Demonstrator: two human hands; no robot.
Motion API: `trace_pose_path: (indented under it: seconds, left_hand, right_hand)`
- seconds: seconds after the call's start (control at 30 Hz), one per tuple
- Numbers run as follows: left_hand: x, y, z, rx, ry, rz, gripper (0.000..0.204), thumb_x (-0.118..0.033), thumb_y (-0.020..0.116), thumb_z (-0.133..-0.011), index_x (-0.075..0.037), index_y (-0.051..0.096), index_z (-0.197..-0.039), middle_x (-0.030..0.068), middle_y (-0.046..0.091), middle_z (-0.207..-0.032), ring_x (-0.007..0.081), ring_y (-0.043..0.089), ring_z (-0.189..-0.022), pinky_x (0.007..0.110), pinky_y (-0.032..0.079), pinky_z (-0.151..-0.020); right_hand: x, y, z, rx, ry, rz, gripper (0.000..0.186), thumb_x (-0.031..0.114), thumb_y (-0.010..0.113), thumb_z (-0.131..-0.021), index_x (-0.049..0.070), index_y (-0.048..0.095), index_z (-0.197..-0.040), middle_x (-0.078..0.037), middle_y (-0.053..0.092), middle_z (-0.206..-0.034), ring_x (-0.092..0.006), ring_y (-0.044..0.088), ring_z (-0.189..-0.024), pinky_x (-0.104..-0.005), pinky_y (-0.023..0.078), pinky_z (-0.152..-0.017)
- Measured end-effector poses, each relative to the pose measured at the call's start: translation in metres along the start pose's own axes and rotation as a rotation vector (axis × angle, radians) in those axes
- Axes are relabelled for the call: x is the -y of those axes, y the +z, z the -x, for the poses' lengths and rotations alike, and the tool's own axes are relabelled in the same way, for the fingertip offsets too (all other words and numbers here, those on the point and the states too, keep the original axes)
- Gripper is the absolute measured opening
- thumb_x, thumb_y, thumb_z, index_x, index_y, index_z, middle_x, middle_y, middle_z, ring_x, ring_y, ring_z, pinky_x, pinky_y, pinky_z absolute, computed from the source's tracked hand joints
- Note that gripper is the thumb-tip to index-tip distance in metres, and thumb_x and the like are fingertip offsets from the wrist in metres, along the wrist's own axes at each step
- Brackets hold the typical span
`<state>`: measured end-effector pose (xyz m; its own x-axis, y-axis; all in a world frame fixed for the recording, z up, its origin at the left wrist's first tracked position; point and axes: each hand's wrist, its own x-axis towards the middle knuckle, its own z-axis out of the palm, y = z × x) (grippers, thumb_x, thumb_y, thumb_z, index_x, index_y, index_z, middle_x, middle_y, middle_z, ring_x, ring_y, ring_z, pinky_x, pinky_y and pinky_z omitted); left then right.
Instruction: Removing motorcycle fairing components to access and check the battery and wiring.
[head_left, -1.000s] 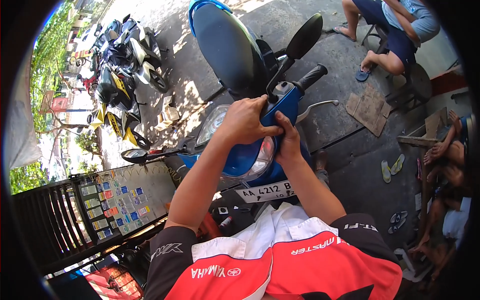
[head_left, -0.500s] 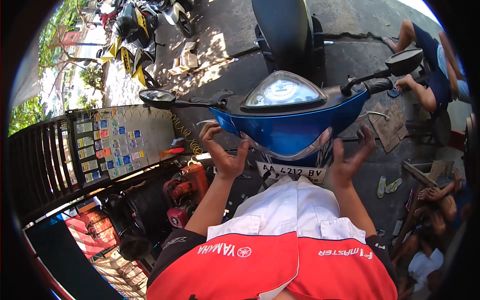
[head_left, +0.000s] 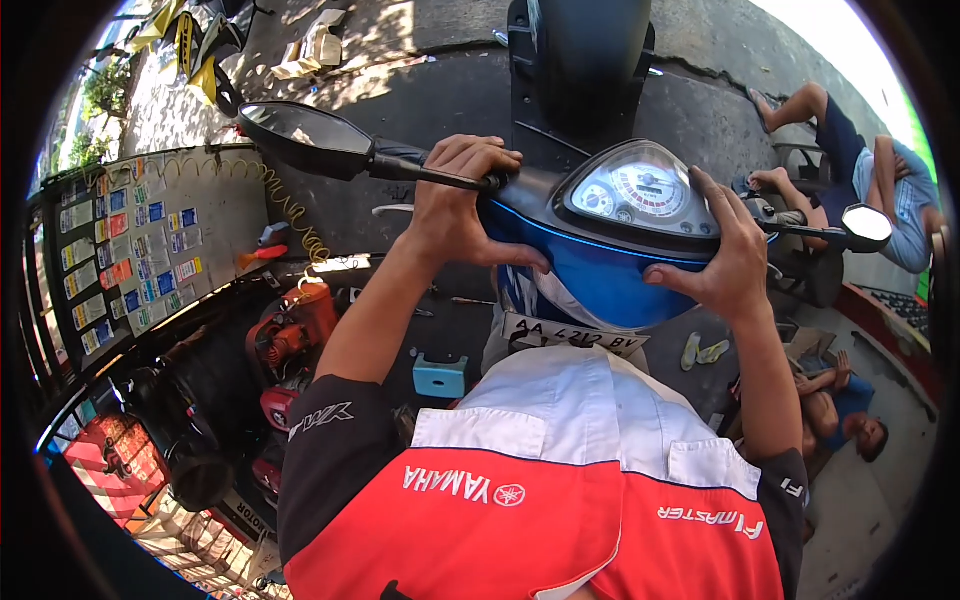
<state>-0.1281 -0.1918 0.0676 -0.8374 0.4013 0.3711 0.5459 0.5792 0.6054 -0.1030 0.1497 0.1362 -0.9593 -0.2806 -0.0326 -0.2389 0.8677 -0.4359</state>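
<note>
A blue scooter front is right before me, its blue handlebar cover (head_left: 610, 278) topped by a round-cornered instrument panel (head_left: 645, 190). My left hand (head_left: 455, 205) clasps the cover's left end, fingers over the top by the stem of the left mirror (head_left: 305, 138), thumb on the front face. At the other end, my right hand (head_left: 730, 255) has its fingers along the panel's edge and its thumb pressed on the blue front. The right mirror (head_left: 866, 228) sticks out beyond that hand. Under the cover is a white number plate (head_left: 580, 335), close to my shirt.
The black seat (head_left: 590, 70) lies beyond the handlebar. Left are a board of coloured packets (head_left: 150, 250), an orange machine (head_left: 292, 330) and a small turquoise stool (head_left: 440, 376). Two people sit at the right, near a pair of slippers (head_left: 705, 350).
My hands have risen from in front of the scooter onto both ends of the handlebar cover and closed on it. The handlebar has turned, and the cover now appears tilted in view.
</note>
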Motion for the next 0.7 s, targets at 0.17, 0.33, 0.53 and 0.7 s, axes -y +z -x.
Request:
trace_pose_path:
  seconds: [0.17,0.33,0.53,0.7]
  left_hand:
    - [-0.017,-0.008,0.002,-0.007,-0.039,-0.046,0.098,-0.079,0.088,-0.041,-0.007,0.065,-0.104,0.0101,0.068,-0.105,0.0313,0.062,-0.117,0.053,0.034,-0.113]
    - [-0.041,-0.001,0.011,-0.033,-0.273,-0.100,0.100,-0.075,0.090,-0.045,-0.011,0.062,-0.117,0.0072,0.067,-0.115,0.0306,0.048,-0.135,0.061,0.009,-0.124]
    - [-0.019,0.012,0.006,-0.116,-0.179,0.005,0.086,-0.074,0.090,-0.046,-0.007,0.065,-0.094,0.0099,0.069,-0.103,0.0266,0.067,-0.106,0.057,0.017,-0.124]
    - [-0.031,0.006,0.009,-0.059,-0.250,-0.005,0.088,-0.076,0.087,-0.053,-0.007,0.062,-0.102,0.0092,0.068,-0.103,0.0266,0.066,-0.108,0.058,0.018,-0.123]
  right_hand:
    - [0.026,-0.004,0.000,0.054,0.079,0.056,0.125,0.081,0.080,-0.056,-0.002,0.050,-0.145,-0.027,0.059,-0.134,-0.0424,0.058,-0.126,-0.0508,0.046,-0.106]
    - [0.061,0.004,-0.011,0.151,0.089,0.278,0.136,0.088,0.078,-0.049,0.012,0.041,-0.155,-0.028,0.046,-0.149,-0.0470,0.045,-0.138,-0.0558,0.038,-0.112]
    - [0.055,0.012,-0.017,0.057,0.052,0.192,0.125,0.088,0.079,-0.048,0.010,0.057,-0.144,-0.029,0.053,-0.141,-0.0468,0.054,-0.130,-0.0564,0.045,-0.105]
    - [0.046,0.009,-0.011,0.058,0.095,0.218,0.127,0.088,0.078,-0.050,0.013,0.052,-0.149,-0.025,0.053,-0.143,-0.0460,0.053,-0.132,-0.0552,0.044,-0.108]
